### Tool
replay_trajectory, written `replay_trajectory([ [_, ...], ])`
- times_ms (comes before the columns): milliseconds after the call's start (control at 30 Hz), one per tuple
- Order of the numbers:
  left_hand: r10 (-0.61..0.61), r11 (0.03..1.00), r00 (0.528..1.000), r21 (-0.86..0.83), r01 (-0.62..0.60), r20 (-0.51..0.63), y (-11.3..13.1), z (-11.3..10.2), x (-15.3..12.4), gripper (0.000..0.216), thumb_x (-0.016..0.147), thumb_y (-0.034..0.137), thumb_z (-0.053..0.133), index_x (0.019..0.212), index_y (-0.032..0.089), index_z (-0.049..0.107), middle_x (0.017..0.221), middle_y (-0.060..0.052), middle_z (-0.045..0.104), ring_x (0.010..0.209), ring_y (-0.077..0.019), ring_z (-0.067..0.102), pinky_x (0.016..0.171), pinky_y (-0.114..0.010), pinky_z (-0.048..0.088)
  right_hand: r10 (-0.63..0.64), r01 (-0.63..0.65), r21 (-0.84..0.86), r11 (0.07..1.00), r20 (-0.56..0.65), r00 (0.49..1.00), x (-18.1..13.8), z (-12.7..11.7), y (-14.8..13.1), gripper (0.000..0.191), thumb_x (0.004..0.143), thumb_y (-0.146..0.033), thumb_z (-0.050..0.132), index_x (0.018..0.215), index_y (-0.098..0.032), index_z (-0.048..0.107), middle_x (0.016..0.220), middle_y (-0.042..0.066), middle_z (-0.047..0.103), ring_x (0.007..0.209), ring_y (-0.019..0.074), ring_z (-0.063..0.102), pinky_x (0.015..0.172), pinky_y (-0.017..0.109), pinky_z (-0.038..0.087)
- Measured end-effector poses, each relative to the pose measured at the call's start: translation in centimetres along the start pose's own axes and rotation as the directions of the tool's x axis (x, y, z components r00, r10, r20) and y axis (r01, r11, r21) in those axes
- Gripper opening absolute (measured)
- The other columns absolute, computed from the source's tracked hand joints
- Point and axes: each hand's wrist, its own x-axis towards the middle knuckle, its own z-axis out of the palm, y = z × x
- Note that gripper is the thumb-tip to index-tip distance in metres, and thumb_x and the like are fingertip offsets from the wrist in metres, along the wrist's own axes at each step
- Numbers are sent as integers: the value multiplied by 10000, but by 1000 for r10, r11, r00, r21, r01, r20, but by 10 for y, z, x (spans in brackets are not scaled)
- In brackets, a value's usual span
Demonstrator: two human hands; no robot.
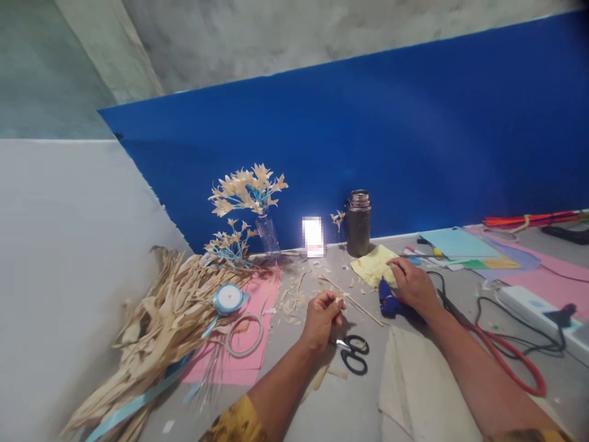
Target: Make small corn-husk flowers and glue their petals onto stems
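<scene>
My left hand [322,318] is closed in a pinch, with a small pale piece [340,298] at its fingertips, perhaps a bit of dried husk. Below that hand lie black-handled scissors [354,356], their blades partly hidden by it. My right hand [413,287] is closed over the edge of a crumpled yellow paper [373,265]. From its fingertips a thin dark stick [451,256] runs off to the right. A blue glue gun [390,304] lies just under the right hand, partly covered. Thin straw-coloured sticks [363,310] and scraps surround the left fingers.
Dried husks [170,319] pile up at left beside pink paper [230,365], a ribbon roll [229,298] and a tape ring [245,318]. Husk flowers [251,187] stand in a clear bottle [267,236]. A dark flask [358,224] stands behind; a power strip [543,316] and cables lie right.
</scene>
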Motion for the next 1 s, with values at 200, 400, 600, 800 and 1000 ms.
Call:
replay_trajectory([
  [200,-50,974,998,-222,42,-28,-4,-4,7,446,648,450,894,737,149,579,625,35,586,414,-24,382,428,-188,248,56,-56,-1,998,-51,997,-2,0,3,272,950,-340,478,982,-239,728,965,70,795,840,254,718,716,326,474],
  [400,-212,819,970,-519,244,120,5,-4,5,416,620,251,936,779,137,570,729,28,579,552,-46,482,523,-194,375,129,-125,60,990,-67,989,-2,-2,0,295,944,-354,475,998,-229,737,992,89,787,858,262,703,759,342,470],
  [600,-217,790,958,-544,284,185,7,-7,4,391,638,218,928,788,136,576,731,30,565,552,-46,452,531,-199,379,261,-234,227,945,-98,960,3,-11,-5,267,889,-305,500,998,-212,725,855,91,731,773,266,633,727,368,435],
  [800,-235,785,950,-536,311,207,3,-8,4,378,656,235,922,784,134,581,725,31,564,537,-42,435,511,-190,358,309,-315,654,688,129,942,7,-17,-16,336,923,-497,535,946,-200,689,462,-101,295,394,133,286,425,281,276],
  [1000,-257,778,932,-517,355,254,6,-4,0,333,687,213,898,770,130,586,723,27,561,539,-40,441,511,-186,351,177,-422,863,276,386,905,4,-31,-31,206,872,-390,598,1010,-247,652,478,-130,181,415,116,140,420,258,236],
])
